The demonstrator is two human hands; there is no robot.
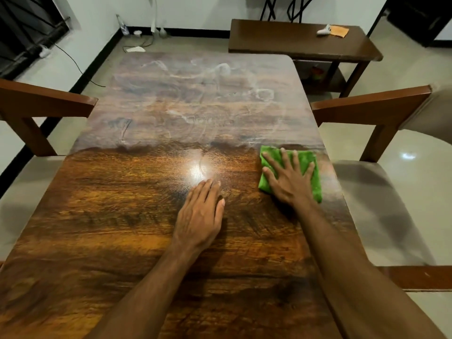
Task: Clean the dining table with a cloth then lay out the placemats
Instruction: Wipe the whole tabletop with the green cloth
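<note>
A folded green cloth [307,160] lies flat on the wooden dining table [117,216], close to its right edge. My right hand [288,178] presses down on the cloth with fingers spread. Flat on the bare wood near the table's middle rests my left hand [199,214], fingers together, holding nothing. The near half of the tabletop looks dark and glossy. The far half carries a pale dusty film with whitish smears [220,94]. No placemats are in view.
Wooden chairs stand at the left [46,104] and right [374,106] sides of the table. A brown side table [288,40] beyond the far right corner holds a white object [323,30] and an orange cloth [340,31]. Cables and a bottle [124,26] lie by the far wall.
</note>
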